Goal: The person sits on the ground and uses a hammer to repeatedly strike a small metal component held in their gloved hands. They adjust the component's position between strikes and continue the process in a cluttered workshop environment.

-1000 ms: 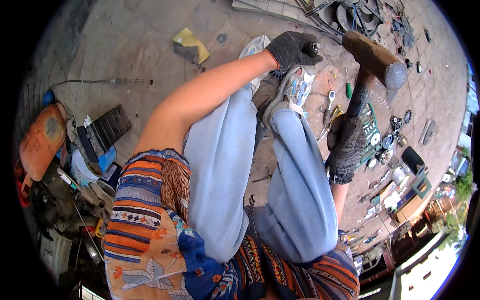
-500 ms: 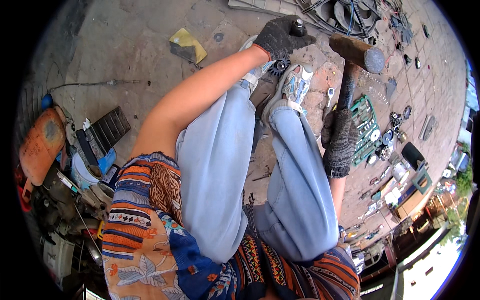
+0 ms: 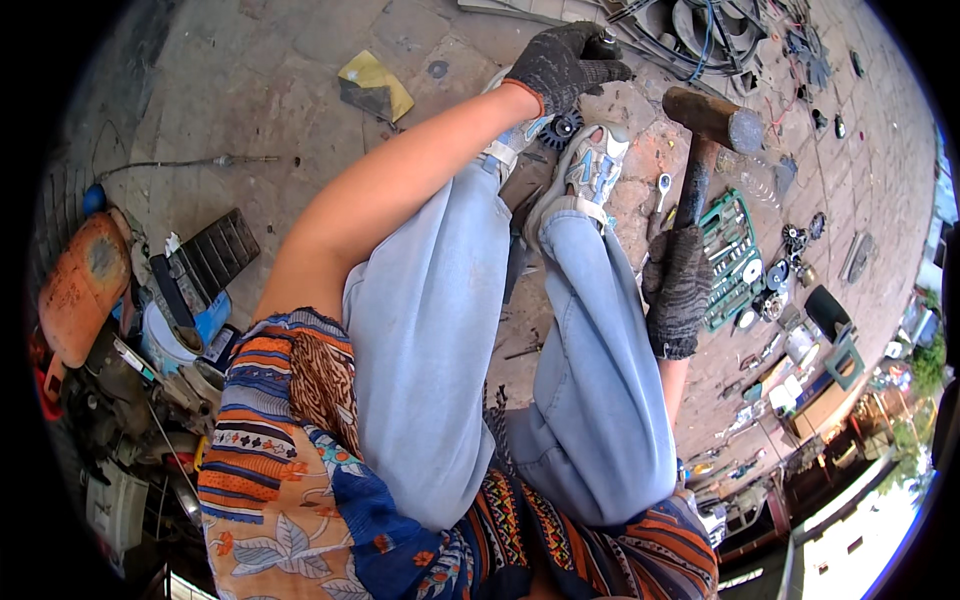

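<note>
In a dark knit glove with an orange cuff, my left hand (image 3: 560, 72) is out beyond my shoes. It is closed round an upright metal piece (image 3: 608, 37), of which only the shiny round top shows. Below that hand, a dark toothed gear (image 3: 560, 130) sits between my two shoes. My right hand (image 3: 680, 290), gloved too, wraps round the dark handle of a hammer (image 3: 712, 118). The hammer's heavy rusty head is raised to the right of my left hand, apart from the metal piece. Whatever lies under my left fingers is hidden.
A ratchet (image 3: 662, 190) and a green socket set case (image 3: 735, 250) lie right of my right shoe. A fan assembly (image 3: 690, 35) is at the far side. Yellow sandpaper-like sheet (image 3: 375, 85) lies left. An orange panel (image 3: 85, 290) tops a scrap pile.
The hammer head has come slightly down and nearer to me. My left hand has shifted only a little, still closed on the metal piece.
</note>
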A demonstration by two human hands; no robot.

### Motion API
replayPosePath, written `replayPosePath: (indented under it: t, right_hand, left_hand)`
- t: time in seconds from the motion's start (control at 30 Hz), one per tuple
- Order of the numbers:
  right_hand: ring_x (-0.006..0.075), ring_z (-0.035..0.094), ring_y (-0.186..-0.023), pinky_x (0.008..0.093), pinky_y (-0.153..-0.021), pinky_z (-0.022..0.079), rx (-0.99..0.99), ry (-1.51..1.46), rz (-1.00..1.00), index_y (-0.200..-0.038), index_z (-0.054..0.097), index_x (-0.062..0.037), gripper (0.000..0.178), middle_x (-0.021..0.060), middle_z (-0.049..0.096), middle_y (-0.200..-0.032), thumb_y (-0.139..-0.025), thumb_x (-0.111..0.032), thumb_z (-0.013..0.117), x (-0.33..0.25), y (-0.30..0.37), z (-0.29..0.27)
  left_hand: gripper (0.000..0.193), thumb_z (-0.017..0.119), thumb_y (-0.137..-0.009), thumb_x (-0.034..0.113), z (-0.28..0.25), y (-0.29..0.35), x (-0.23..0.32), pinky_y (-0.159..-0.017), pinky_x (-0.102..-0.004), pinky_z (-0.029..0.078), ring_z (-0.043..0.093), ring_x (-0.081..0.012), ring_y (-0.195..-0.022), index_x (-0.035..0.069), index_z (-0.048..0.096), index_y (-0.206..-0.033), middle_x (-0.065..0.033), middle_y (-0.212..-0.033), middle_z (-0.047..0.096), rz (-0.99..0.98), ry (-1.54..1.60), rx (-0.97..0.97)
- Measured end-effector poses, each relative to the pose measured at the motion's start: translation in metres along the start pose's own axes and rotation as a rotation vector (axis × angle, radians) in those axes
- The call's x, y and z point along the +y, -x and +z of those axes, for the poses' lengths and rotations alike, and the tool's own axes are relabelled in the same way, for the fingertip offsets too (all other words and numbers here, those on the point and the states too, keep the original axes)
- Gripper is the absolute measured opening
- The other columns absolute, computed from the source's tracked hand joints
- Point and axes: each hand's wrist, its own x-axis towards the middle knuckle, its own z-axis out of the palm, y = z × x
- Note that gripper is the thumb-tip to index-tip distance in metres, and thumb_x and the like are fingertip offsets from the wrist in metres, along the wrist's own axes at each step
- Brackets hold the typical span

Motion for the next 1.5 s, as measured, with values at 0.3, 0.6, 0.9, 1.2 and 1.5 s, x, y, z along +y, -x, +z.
replayPosePath:
  t: [0.3,0.6,0.9,1.2,1.5]
  right_hand:
    - [0.0078,0.041,-0.042,0.0239,-0.040,0.030,-0.018,0.025,-0.054,-0.075,0.056,-0.0057,0.048,0.0000,0.048,-0.055,-0.092,-0.048,0.044,0.005,-0.001,-0.004]
    - [0.0083,0.041,-0.042,0.0239,-0.041,0.032,-0.025,-0.022,0.086,-0.075,0.056,-0.0048,0.046,0.0001,0.048,-0.055,-0.094,-0.045,0.042,0.004,-0.001,-0.003]
    - [0.0083,0.042,-0.042,0.0244,-0.041,0.032,-0.006,0.101,-0.147,-0.075,0.056,-0.0047,0.046,0.0008,0.047,-0.053,-0.095,-0.043,0.040,0.007,-0.002,-0.001]
    - [0.0081,0.041,-0.041,0.0238,-0.040,0.030,-0.021,0.061,-0.092,-0.075,0.056,-0.0052,0.046,-0.0004,0.046,-0.052,-0.093,-0.045,0.043,0.007,-0.002,-0.002]
    - [0.0081,0.040,-0.041,0.0235,-0.039,0.029,0.007,-0.007,0.055,-0.076,0.057,-0.0050,0.047,-0.0004,0.046,-0.052,-0.092,-0.048,0.045,0.002,0.000,-0.001]
  left_hand:
    - [0.035,0.072,-0.075,0.029,0.004,-0.009,-0.013,-0.065,-0.0315,0.052,0.064,-0.0195,-0.072,0.002,0.062,-0.096,-0.0117,-0.085,0.066,0.127,-0.241,0.013]
    - [0.033,0.069,-0.074,0.028,0.009,-0.021,-0.011,-0.075,-0.0352,0.049,0.063,-0.0276,-0.080,0.003,0.061,-0.094,-0.0141,-0.087,0.066,0.173,-0.346,0.016]
    - [0.030,0.069,-0.075,0.026,0.012,-0.025,-0.017,-0.075,-0.0347,0.049,0.062,-0.0261,-0.079,0.004,0.061,-0.094,-0.0133,-0.086,0.066,0.160,-0.263,-0.031]
    - [0.032,0.068,-0.075,0.029,0.014,-0.029,-0.035,-0.075,-0.0359,0.048,0.063,-0.0276,-0.081,0.005,0.061,-0.095,-0.0141,-0.087,0.066,0.176,-0.365,-0.064]
    - [0.034,0.068,-0.074,0.033,0.016,-0.030,-0.026,-0.074,-0.0371,0.049,0.062,-0.0295,-0.081,0.005,0.062,-0.093,-0.0153,-0.087,0.065,0.184,-0.342,-0.041]
